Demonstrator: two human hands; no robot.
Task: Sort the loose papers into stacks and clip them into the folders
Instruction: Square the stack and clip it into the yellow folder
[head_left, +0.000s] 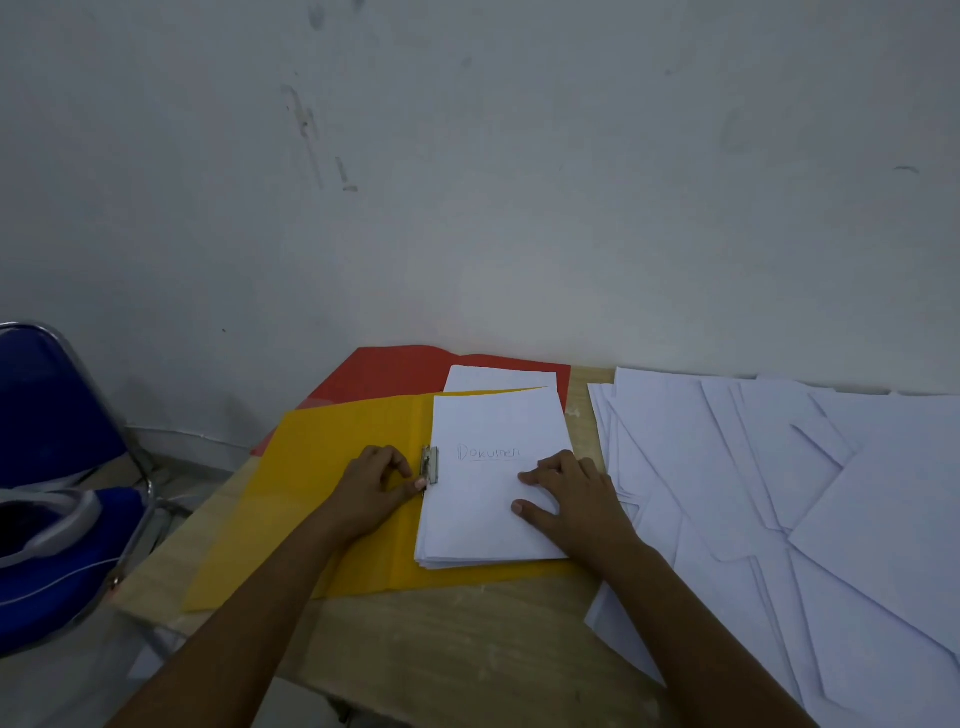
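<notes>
An open yellow folder (332, 483) lies on the wooden table (467, 639). On its right half sits a stack of white papers (493, 525), the top sheet reading "Dokumen". A metal clip (430, 464) sits at the stack's left edge. My left hand (376, 486) rests beside the clip with curled fingers, its thumb tip touching the clip's lower end. My right hand (571, 501) presses flat on the stack's right side. Behind lies an open red folder (384, 371) with white papers (498, 378) in it.
Several loose white sheets (805, 519) lie overlapping across the right of the table. A blue chair (57, 467) with a metal frame stands at the left, something grey on its seat. A pale wall rises right behind the table.
</notes>
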